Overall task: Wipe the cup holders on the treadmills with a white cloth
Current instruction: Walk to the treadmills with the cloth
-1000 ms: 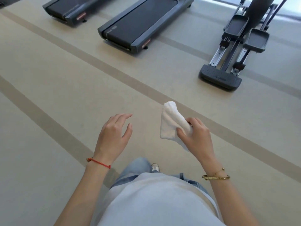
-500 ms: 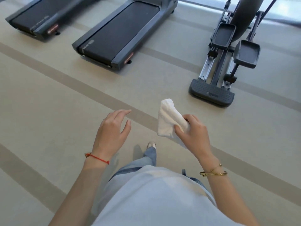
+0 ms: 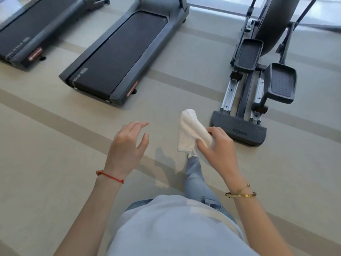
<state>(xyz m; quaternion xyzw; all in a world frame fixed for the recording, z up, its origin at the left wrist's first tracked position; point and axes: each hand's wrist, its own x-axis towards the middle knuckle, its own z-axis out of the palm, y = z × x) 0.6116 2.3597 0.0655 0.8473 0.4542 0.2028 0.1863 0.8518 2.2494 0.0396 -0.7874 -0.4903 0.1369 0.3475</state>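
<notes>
Right hand [image 3: 218,146]: grips a folded white terry cloth [image 3: 190,133] between thumb and curled fingers, held in the air above the floor, its free end pointing up and away.
Left hand [image 3: 127,146]: held out beside the cloth but apart from it, fingers loosely spread and slightly bent, holding nothing.
Wrists: thin red string bracelet [image 3: 110,176] on the left, gold bangle [image 3: 240,194] on the right.
Ahead: dark grey treadmill with black belt [image 3: 120,58], rear end nearest; second dark grey treadmill [image 3: 22,34] to its left.
Ahead right: black elliptical trainer with two footplates [image 3: 258,80], just beyond the cloth.
Cup holders: out of view.
Underfoot: beige floor with darker stripes [image 3: 46,145].
Clothing: pale blue top [image 3: 175,228], light blue jeans [image 3: 195,178].
</notes>
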